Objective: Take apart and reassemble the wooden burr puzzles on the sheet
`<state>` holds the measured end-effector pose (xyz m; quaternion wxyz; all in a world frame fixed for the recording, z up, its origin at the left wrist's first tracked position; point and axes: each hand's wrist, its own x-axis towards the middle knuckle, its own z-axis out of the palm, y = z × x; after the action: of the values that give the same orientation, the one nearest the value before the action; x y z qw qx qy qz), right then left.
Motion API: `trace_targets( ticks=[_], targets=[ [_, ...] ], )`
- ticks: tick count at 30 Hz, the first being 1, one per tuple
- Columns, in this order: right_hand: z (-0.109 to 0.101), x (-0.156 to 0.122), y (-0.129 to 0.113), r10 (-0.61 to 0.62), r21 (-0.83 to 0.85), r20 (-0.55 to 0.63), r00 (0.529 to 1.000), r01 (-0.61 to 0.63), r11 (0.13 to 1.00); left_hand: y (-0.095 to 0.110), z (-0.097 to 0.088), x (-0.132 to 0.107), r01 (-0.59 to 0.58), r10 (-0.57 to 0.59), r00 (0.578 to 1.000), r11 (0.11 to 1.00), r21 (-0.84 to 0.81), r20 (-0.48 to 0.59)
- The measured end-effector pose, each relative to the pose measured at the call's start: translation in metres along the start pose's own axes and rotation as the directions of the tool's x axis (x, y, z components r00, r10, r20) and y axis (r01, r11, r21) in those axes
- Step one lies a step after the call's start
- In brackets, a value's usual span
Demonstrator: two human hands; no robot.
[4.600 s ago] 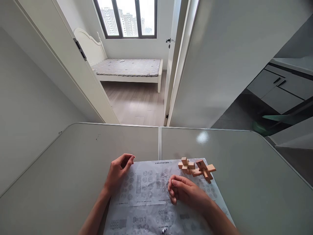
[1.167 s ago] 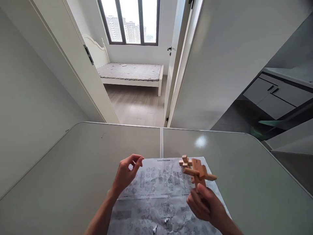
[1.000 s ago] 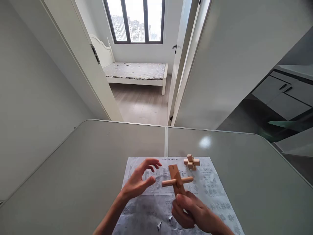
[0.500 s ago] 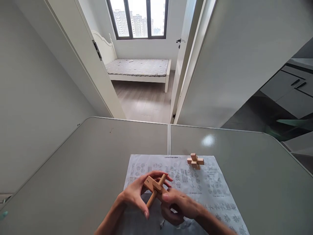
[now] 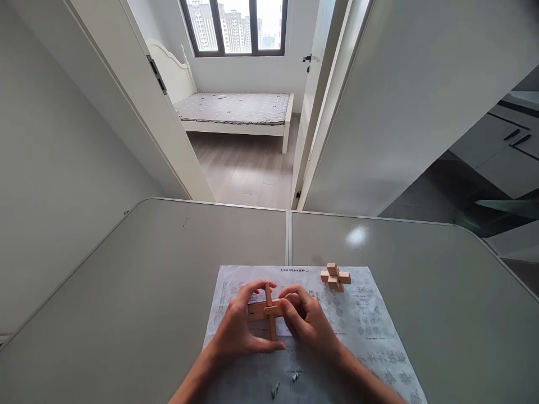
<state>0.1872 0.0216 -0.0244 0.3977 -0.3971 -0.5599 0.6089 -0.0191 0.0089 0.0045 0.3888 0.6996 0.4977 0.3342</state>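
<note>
A wooden puzzle (image 5: 257,312), made of a flat block crossed by a rod and a short rounded piece, is held between both hands above the printed sheet. My left hand (image 5: 242,325) is curled round its left side, the fingertips at the rod's top end and the thumb near its bottom end. My right hand (image 5: 309,320) pinches the puzzle's right end between thumb and fingers, which cover that end. On the far right part of the sheet (image 5: 357,331) stands a second wooden puzzle (image 5: 336,277), a cross of interlocked square bars, touched by neither hand.
The sheet, printed with small diagrams, lies on a grey table (image 5: 147,280) with a seam down its middle. Small torn spots (image 5: 275,390) show near its lower edge. Beyond the table are a doorway, an open door (image 5: 311,106) and a bed (image 5: 236,109).
The held puzzle has turned so its rod, slanted before, is now nearly upright in view and the block lies nearly level. My right hand has moved up and right along it. The view has shifted slightly.
</note>
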Motion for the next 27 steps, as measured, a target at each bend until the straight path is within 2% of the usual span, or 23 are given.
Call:
trace_targets(
  ticks=[11, 20, 27],
  targets=[
    [-0.0004, 0.0007, 0.0025, -0.01, -0.075, -0.028, 1.0, 0.008, 0.997, -0.0063, 0.0043, 0.0043, 0.041, -0.042, 0.999, 0.998, 0.042, 0.035],
    [-0.0015, 0.0015, -0.0027, 0.005, -0.014, 0.02, 1.0, -0.005, 1.0, -0.006, 0.0053, 0.0031, 0.061, -0.062, 0.998, 0.997, 0.041, 0.019],
    [-0.0016, 0.0003, 0.0041, 0.047, 0.058, -0.001, 0.999, -0.047, 0.997, -0.0043, 0.0055, 0.0022, -0.029, 0.031, 0.999, 0.995, 0.091, -0.012]
  ],
)
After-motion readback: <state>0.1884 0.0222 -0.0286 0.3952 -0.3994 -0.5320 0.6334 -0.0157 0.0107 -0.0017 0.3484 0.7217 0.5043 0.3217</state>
